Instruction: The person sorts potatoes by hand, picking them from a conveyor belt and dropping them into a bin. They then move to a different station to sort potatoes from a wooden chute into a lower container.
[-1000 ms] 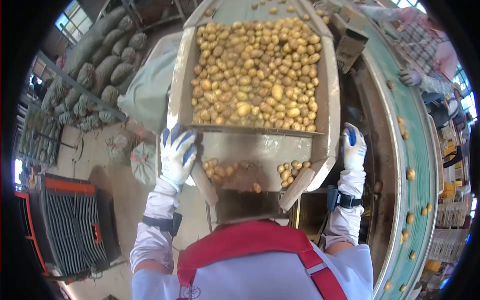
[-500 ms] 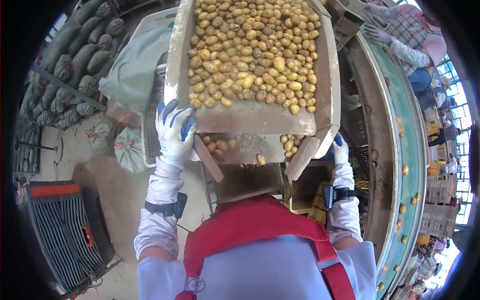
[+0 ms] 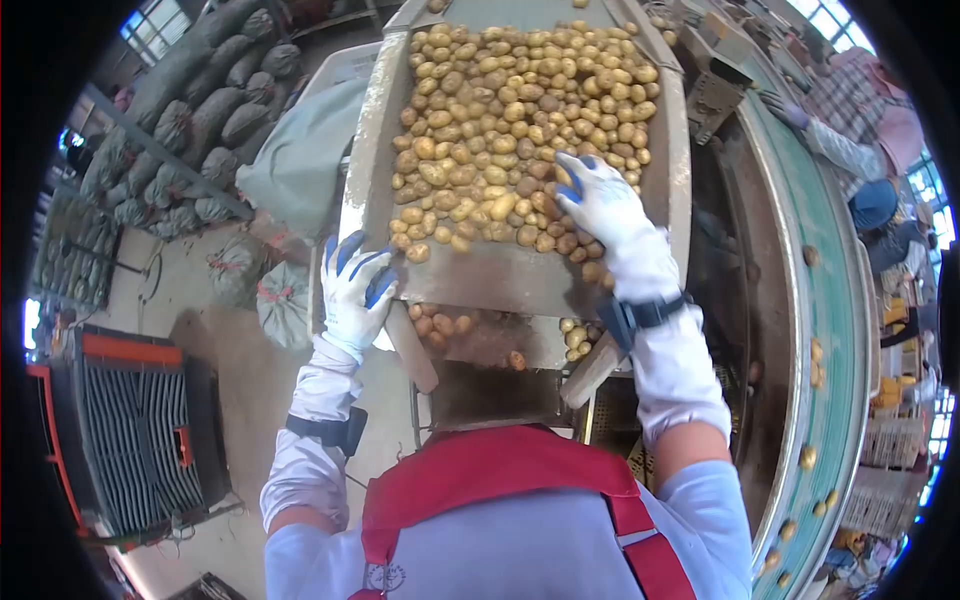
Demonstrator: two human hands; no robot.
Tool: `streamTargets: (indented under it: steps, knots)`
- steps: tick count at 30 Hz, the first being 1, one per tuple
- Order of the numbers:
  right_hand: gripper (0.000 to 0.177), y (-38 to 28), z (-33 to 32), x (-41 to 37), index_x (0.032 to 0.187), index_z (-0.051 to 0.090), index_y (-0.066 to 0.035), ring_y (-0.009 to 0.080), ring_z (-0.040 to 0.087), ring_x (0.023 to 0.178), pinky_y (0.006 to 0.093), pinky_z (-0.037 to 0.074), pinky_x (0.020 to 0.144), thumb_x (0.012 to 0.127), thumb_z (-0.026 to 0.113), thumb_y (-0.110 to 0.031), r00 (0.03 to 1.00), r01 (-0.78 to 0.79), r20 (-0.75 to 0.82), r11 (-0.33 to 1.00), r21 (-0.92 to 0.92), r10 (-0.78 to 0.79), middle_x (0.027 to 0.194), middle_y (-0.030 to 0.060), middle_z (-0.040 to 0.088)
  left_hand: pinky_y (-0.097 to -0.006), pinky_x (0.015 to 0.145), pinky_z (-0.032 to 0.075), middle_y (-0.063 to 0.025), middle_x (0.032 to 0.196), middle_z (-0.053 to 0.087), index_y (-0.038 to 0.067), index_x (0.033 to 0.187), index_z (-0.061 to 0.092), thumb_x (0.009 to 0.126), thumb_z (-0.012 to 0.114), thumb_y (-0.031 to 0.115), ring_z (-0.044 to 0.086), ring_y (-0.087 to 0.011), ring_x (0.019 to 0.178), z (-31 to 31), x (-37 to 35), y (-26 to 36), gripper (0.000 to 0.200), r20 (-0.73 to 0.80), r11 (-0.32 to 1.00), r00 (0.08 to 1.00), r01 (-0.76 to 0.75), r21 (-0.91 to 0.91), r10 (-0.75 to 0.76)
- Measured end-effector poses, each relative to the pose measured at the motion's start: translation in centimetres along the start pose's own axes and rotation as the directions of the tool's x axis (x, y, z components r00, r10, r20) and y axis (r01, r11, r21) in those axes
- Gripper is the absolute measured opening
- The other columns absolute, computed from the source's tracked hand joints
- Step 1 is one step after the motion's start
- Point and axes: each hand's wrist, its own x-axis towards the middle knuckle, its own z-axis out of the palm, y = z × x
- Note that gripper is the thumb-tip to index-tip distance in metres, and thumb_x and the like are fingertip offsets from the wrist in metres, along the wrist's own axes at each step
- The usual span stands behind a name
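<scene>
A sloping chute holds a heap of potatoes. My right hand, in a white glove with blue fingertips, reaches over the lower right of the heap. Its fingers curl round a potato. My left hand, gloved alike, rests at the chute's lower left corner with its fingers apart and nothing held. Below the chute's lip, reddish potatoes lie at the left and yellow ones at the right. One small potato sits between them.
A green conveyor belt carrying scattered potatoes curves along the right. A co-worker stands beyond it. Filled sacks are stacked at the upper left. A black slatted machine with an orange top stands at the lower left.
My right hand has moved from the chute's lower right side up onto the potatoes. My left hand stays at the left corner. The view has shifted, and some potatoes have slid lower at the right.
</scene>
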Motion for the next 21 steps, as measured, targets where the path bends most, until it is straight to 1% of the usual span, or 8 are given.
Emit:
streamTargets:
  steps: [3, 7, 9, 11, 12, 15, 20, 21]
  knots:
    - [0.044, -1.5, 2.6, 2.4, 0.133, 0.049, -0.016, 0.0382, 0.062, 0.104, 0.0466, 0.052, 0.086, 0.092, 0.054, -0.031, 0.975, -0.076, 0.192, 0.983, -0.165, 0.108, 0.121, 0.0235, 0.056, -0.0527, 0.114, 0.026, -0.0063, 0.111, 0.066, 0.010, 0.110, 0.069, 0.077, 0.072, 0.012, 0.048, -0.0332, 0.127, -0.2, 0.1, -0.4, 0.033, 0.009, 1.000, 1.000, 0.011, -0.016, -0.011]
    - [0.037, -2.3, 4.5, 0.3, 0.127, 0.052, -0.019, 0.0405, 0.060, 0.104, 0.0491, 0.049, 0.088, 0.092, 0.056, -0.030, 0.959, -0.213, 0.193, 0.977, 0.022, 0.205, 0.121, 0.0225, 0.056, -0.0521, 0.114, 0.027, -0.0068, 0.111, 0.066, 0.009, 0.110, 0.069, 0.077, 0.073, 0.013, 0.048, -0.0328, 0.127, 0.0, 0.1, -0.1, 0.033, -0.022, 0.998, 1.000, 0.020, -0.063, -0.022]
    - [0.032, -0.9, 6.2, -0.7, 0.123, 0.057, -0.017, 0.0313, 0.066, 0.089, 0.0437, 0.054, 0.076, 0.092, 0.059, -0.026, 0.996, -0.094, 0.018, 0.991, 0.091, 0.093, 0.105, 0.0164, 0.063, -0.0518, 0.113, 0.027, -0.0067, 0.110, 0.067, 0.010, 0.109, 0.069, 0.077, 0.073, 0.013, 0.048, -0.0330, 0.127, -0.6, 0.3, 0.2, 0.032, -0.013, 0.999, 1.000, 0.023, -0.038, -0.023]
    - [0.028, 0.3, 4.7, -1.4, 0.121, 0.061, -0.017, 0.0169, 0.064, 0.072, 0.0330, 0.053, 0.062, 0.092, 0.061, -0.020, 0.952, -0.299, 0.224, 0.795, 0.528, 0.210, 0.088, 0.0065, 0.064, -0.0521, 0.112, 0.028, -0.0071, 0.112, 0.066, 0.010, 0.110, 0.068, 0.077, 0.074, 0.015, 0.050, -0.0335, 0.124, -0.7, 0.8, 1.0, 0.034, -0.026, 1.000, 1.000, -0.014, 0.021, 0.015]
    - [0.031, -1.6, 1.6, -2.7, 0.124, 0.060, -0.017, 0.0081, 0.058, 0.063, 0.0250, 0.049, 0.053, 0.093, 0.062, -0.016, 0.872, -0.485, 0.337, 0.537, 0.690, 0.355, 0.080, -0.0008, 0.060, -0.0524, 0.111, 0.030, -0.0075, 0.113, 0.065, 0.010, 0.112, 0.066, 0.077, 0.074, 0.016, 0.051, -0.0338, 0.122, -0.8, 1.5, 1.9, 0.036, -0.006, 0.995, 0.997, -0.074, 0.072, 0.075]
    - [0.035, -2.0, -1.4, -6.8, 0.125, 0.061, -0.007, 0.0122, 0.060, 0.069, 0.0263, 0.052, 0.061, 0.091, 0.064, -0.015, 0.902, -0.286, 0.251, 0.052, 0.957, 0.352, 0.091, 0.0038, 0.062, -0.0517, 0.108, 0.034, -0.0105, 0.116, 0.063, 0.011, 0.118, 0.061, 0.079, 0.070, 0.015, 0.053, -0.0343, 0.119, 0.7, 4.7, 4.8, 0.041, 0.068, 0.948, 0.946, -0.314, -0.040, 0.317]
    - [0.044, 4.0, -12.0, -14.5, 0.129, 0.056, -0.003, 0.0159, 0.063, 0.074, 0.0285, 0.056, 0.065, 0.091, 0.062, -0.026, 0.817, 0.057, -0.197, 0.264, 0.963, 0.541, 0.101, 0.0088, 0.063, -0.0450, 0.105, 0.036, -0.0074, 0.124, 0.060, 0.012, 0.121, 0.062, 0.091, 0.048, 0.016, 0.051, -0.0298, 0.123, 9.2, 9.0, 2.3, 0.033, 0.290, 0.903, 0.924, -0.329, 0.277, 0.248]
    - [0.046, 6.0, -15.1, -16.6, 0.132, 0.054, -0.004, 0.0174, 0.066, 0.081, 0.0302, 0.057, 0.067, 0.092, 0.062, -0.025, 0.778, 0.105, -0.368, 0.471, 0.876, 0.510, 0.103, 0.0108, 0.064, -0.0450, 0.105, 0.036, -0.0074, 0.124, 0.060, 0.012, 0.121, 0.062, 0.091, 0.048, 0.016, 0.051, -0.0298, 0.123, 8.7, 9.9, 2.7, 0.033, 0.289, 0.903, 0.923, -0.333, 0.273, 0.253]
